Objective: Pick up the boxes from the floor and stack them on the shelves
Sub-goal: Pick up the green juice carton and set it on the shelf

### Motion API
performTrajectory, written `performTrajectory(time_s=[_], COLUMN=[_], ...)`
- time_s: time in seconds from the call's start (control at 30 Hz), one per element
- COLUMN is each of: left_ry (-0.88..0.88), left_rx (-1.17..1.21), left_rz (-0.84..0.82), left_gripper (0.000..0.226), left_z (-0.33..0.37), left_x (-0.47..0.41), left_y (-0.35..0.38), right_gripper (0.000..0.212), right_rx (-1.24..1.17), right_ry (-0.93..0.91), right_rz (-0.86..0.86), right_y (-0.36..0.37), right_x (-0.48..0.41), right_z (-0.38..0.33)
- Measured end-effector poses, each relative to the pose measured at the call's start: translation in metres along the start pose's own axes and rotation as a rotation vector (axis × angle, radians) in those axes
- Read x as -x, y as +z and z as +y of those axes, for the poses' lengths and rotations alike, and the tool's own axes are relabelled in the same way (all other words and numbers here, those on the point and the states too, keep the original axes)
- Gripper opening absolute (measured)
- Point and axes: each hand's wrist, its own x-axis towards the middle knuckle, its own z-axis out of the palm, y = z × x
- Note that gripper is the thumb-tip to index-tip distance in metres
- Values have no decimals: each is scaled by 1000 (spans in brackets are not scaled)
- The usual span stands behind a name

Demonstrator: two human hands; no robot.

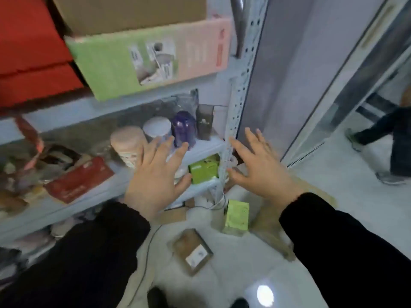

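Both hands are empty, fingers spread wide: the left hand (156, 174) and right hand (259, 167) reach forward, palms down, in black sleeves, before the shelf post (233, 121). Below them on the floor stand a green box (236, 217) and, nearer, a brown box (192, 251). Another green box (203, 168) sits on a low shelf (206, 144) between the hands.
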Motion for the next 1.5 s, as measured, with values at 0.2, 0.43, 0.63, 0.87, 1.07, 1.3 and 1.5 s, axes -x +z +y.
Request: performTrajectory(time_s=[0.2,0.43,0.63,0.87,1.07,1.3,1.5], left_ry=[-86,-76,-40,-330,-634,-939,-1117], left_rx=[152,287,367,425,559,814,1098], left_rz=[-333,-707,-919,-1140,-1091,-1084,-988], left_gripper=[82,80,74,59,48,86,42], left_z=[54,77,96,94,111,137,161], left_x=[-14,-44,-63,-57,-70,-98,-94], left_y=[110,210,313,476,606,758,768], right_gripper=[90,93,81,82,84,84,68], right_rx=[-91,-150,-295,-601,-805,-947,-1263], right_ry=[360,588,768,952,1132,1244,1385], right_rz=[-200,-397,-492,-609,-662,-670,-670], right_y=[65,152,235,361,502,647,666], right_x=[56,97,104,76,34,15,16], right_z=[106,150,179,234,318,397,397])
